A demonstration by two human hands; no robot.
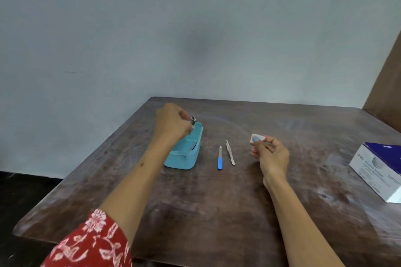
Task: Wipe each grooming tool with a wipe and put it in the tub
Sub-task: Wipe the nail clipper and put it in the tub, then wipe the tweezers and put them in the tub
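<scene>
— What's biggest here?
— The wooden table point(217, 212), then the white and blue box point(377, 171) far to the right of the right hand point(271, 158).
— And the tub?
— The blue tub point(184, 158) sits directly under the left hand point(171, 125), whose fingers pinch a small metal tool point(192, 122) above its far end.
— The other hand?
— Closed on a folded wipe point(257, 138). Between both grips lie a blue-handled file point(220, 158) and tweezers point(230, 153), side by side, apart.
</scene>
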